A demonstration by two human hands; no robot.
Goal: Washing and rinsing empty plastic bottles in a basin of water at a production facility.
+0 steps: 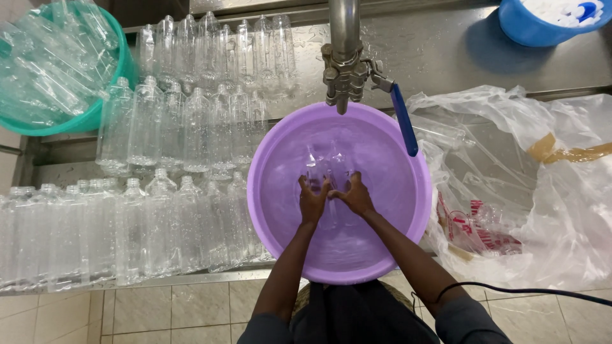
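Fingers of the left hand (312, 199) and right hand (352, 193) are curled loosely around clear bottles (325, 167) held under water in the purple basin (274, 191) — how firmly they are gripped cannot be told. Both hands are placed near the basin's centre, with open water on every side. A tap (344, 70) with a blue lever (404, 120) is positioned above the far rim. Rows of empty bottles (159, 191) are laid left of the basin — a plastic bag (542, 191) lies right.

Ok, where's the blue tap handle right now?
In the head view, the blue tap handle hangs right of the steel tap, over the purple basin's upper right rim.
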